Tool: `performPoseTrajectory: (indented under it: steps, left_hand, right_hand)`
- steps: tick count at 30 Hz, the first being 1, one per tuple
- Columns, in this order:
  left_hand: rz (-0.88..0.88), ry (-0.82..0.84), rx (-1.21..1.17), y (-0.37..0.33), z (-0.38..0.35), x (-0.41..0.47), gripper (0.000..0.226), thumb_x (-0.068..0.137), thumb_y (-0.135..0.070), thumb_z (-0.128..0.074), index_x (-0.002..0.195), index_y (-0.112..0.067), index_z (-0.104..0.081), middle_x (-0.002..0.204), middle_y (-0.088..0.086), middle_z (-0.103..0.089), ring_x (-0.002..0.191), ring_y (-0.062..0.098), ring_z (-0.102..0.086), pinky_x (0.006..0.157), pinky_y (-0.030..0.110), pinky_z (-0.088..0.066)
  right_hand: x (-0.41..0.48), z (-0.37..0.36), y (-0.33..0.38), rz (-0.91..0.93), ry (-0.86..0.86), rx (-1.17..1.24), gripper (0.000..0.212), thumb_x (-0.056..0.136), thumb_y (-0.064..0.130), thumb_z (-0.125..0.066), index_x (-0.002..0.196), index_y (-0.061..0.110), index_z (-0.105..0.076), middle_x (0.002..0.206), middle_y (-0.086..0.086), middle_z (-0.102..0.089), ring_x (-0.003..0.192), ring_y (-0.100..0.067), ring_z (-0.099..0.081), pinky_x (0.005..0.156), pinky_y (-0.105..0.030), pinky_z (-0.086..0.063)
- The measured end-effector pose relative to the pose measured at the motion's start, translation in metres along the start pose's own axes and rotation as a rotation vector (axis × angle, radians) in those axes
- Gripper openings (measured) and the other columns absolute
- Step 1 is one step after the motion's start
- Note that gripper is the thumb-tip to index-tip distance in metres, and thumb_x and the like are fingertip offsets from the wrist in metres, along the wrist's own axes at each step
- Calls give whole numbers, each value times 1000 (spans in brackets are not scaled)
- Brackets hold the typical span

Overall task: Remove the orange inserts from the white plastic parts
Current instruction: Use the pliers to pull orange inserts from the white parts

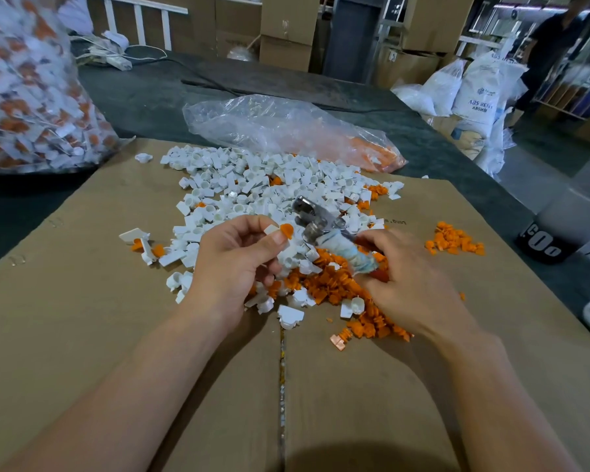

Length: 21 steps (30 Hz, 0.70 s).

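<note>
My left hand (235, 260) pinches a white plastic part (272, 229) with an orange insert (286, 230) sticking out of it, just above the pile. My right hand (409, 281) grips metal pliers (315, 219) by their cloth-wrapped handle; the jaws point up and left, close to the insert but apart from it. A heap of white parts (252, 185) spreads over the cardboard (82, 318) beyond my hands. Loose orange inserts (341, 287) lie heaped under my right hand.
A smaller pile of orange inserts (455, 241) lies at the right. A clear bag (286, 131) with orange pieces lies behind the heap. A big bag of unsorted parts (31, 90) stands at the far left. White sacks (477, 97) and a person stand at the back right.
</note>
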<state>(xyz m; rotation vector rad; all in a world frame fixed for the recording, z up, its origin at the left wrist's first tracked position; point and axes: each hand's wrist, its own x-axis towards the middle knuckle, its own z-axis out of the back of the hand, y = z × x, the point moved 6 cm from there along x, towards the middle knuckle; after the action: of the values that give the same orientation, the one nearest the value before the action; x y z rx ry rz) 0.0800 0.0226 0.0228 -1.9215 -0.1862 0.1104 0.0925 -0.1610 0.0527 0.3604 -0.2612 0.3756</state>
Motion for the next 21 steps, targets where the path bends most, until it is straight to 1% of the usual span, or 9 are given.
performPoseTrajectory:
  steps: [3,6,12,17,21]
  left_hand:
    - [-42,-14,39,-2,2,1,18,81,4,-63,72,-11,-59,52,-3,-58,40,8,-49,37,17,-41]
    - [-87,-23,82,-4,2,2,17,79,7,-63,72,-9,-61,52,-2,-59,44,9,-56,43,19,-48]
    - [-26,-15,59,1,4,4,17,76,6,-66,68,-8,-62,51,0,-61,46,12,-58,45,20,-49]
    - [2,-15,3,2,4,5,16,77,9,-63,70,-5,-61,52,2,-62,50,15,-64,49,21,-53]
    - [2,-11,-9,2,3,6,15,78,8,-63,70,-5,-60,52,3,-62,50,16,-64,50,21,-54]
  right_hand:
    - [1,-2,-1,1,8,-27,44,83,29,-60,126,21,-50,121,2,-53,112,-17,-42,89,-26,-28]
    - [2,-3,-6,-24,9,-26,45,84,31,-59,127,20,-49,122,1,-52,114,-17,-42,89,-26,-29]
    - [2,2,-14,-53,2,-7,44,85,29,-60,127,17,-51,120,0,-54,113,-16,-44,83,-21,-26]
    - [2,-2,-12,-37,49,-8,44,84,34,-60,125,20,-51,112,4,-52,109,-14,-44,84,-22,-29]
    - [2,-7,-9,-27,81,-30,45,84,35,-61,125,22,-50,110,6,-51,108,-15,-45,87,-26,-32]
